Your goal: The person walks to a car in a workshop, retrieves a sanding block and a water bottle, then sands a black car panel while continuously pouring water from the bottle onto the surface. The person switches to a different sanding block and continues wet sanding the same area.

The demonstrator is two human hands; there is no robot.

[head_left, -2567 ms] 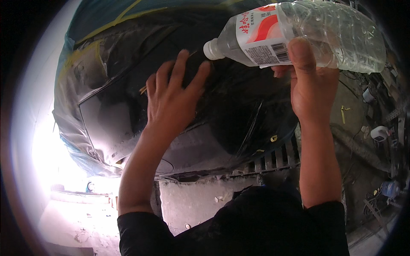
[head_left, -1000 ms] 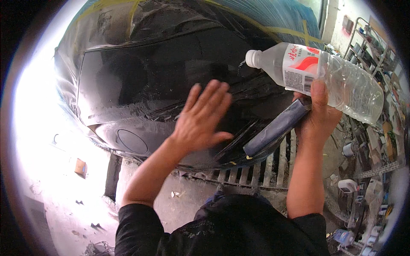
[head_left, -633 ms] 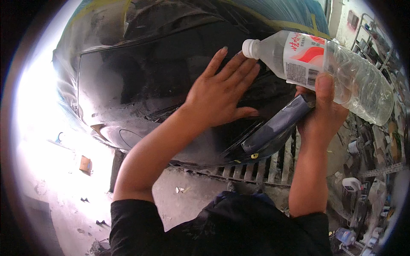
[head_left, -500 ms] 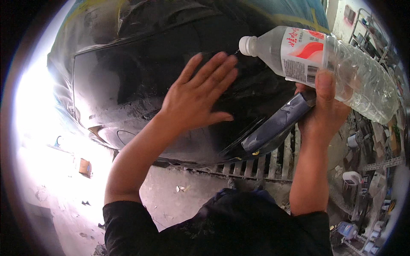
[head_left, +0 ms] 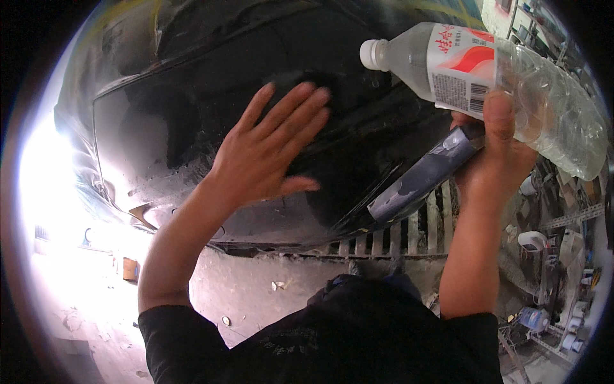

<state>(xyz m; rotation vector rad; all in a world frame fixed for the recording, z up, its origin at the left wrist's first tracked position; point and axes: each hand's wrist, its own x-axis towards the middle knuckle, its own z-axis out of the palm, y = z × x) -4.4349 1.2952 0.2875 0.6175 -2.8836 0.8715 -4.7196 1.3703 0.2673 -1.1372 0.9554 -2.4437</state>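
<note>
My left hand [head_left: 263, 148] is spread flat, palm down, over the glossy black car panel [head_left: 192, 83]. Its fingertips are slightly smeared; whether the palm touches the surface I cannot tell. In my right hand [head_left: 502, 163] is a clear plastic bottle [head_left: 409, 63], tipped on its side with its white cap pointing left over the panel. The bottle has a white and red label and a dented lower body. The same hand also grips a dark grey, wet-looking strip [head_left: 419, 176], which slants down toward the panel's near edge.
Sheeting [head_left: 396, 14] covers the car beyond the panel. A slatted grate [head_left: 412, 230] lies by its near edge. Shelving with containers and a white jug [head_left: 532, 241] stands at the right. A small brown box [head_left: 130, 269] is on the brightly lit floor at the left.
My left hand has slid left over the panel, its fingers still spread. The bottle and grey strip have shifted slightly right. The whole view has tilted a little.
</note>
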